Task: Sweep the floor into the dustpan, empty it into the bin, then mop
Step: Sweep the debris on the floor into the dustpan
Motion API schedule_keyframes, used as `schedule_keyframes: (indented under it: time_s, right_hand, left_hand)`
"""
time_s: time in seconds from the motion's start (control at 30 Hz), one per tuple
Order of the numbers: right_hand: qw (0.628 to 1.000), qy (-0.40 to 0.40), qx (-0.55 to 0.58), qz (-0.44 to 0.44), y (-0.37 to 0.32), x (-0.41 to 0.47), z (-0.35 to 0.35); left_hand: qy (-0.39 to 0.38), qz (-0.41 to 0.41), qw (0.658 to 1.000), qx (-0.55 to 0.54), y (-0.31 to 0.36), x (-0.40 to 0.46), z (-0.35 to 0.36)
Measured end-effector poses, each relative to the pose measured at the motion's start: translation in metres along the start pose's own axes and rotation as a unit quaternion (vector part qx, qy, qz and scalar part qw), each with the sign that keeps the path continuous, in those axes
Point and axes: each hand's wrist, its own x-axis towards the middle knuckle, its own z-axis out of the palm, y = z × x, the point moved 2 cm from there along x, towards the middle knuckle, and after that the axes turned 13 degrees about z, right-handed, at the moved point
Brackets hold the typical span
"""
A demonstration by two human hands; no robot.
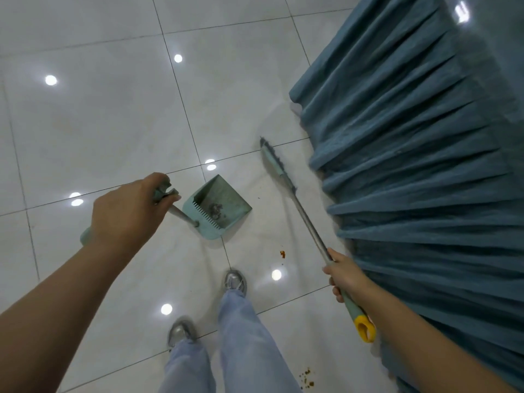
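Note:
A pale green dustpan (224, 200) stands on the white tiled floor (113, 123) in the middle of the view, with a small clump of dirt inside by its comb teeth. My left hand (127, 214) grips the top of its long handle. My right hand (344, 275) grips the broom handle (309, 225) low down, above its yellow end cap. The broom head (276, 165) lies on the floor to the right of the dustpan, close to the curtain. Brown crumbs (282, 253) lie on the tile between the broom and my feet, and more crumbs (306, 377) lie at the bottom.
A blue pleated curtain (411, 165) hangs along the right side, reaching the floor. My two feet in grey trainers (235, 282) and light trousers stand at the bottom middle. Ceiling lights glare off the glossy tiles to the left and ahead.

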Motion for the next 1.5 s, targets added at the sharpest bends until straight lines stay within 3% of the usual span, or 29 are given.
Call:
schedule_keyframes:
  time_s: [0.23,0.4,0.67,0.8,1.17,1.33,1.5]
  right_hand:
    - [0.999,0.02,0.045,-0.013,-0.038,0.021,-0.036]
    - [0.999,0.037,-0.006,0.017,-0.051,0.036,-0.024]
    - [0.997,-0.067,-0.046,0.006,-0.015,-0.029,0.046]
    - [0.995,-0.083,-0.049,-0.008,0.01,-0.049,0.067]
    - [0.999,0.022,-0.023,-0.039,0.061,-0.034,0.026]
    - [0.999,0.009,-0.044,-0.027,0.055,-0.042,0.069]
    - [0.996,-0.054,-0.067,-0.039,0.086,-0.074,0.142]
  left_hand:
    - [0.002,-0.006,1.0,0.009,0.0,0.001,-0.002]
    - [0.003,0.005,1.0,0.012,-0.002,0.007,-0.002]
    - [-0.012,0.019,1.0,0.001,-0.008,-0.001,-0.002]
    - [-0.025,0.0,0.999,-0.024,-0.01,-0.024,-0.001]
    - [-0.011,-0.055,0.998,-0.025,-0.068,-0.123,-0.024]
    - [-0.007,-0.066,0.998,-0.015,-0.086,-0.161,-0.028]
    - [-0.026,-0.053,0.998,-0.007,-0.09,-0.186,-0.02]
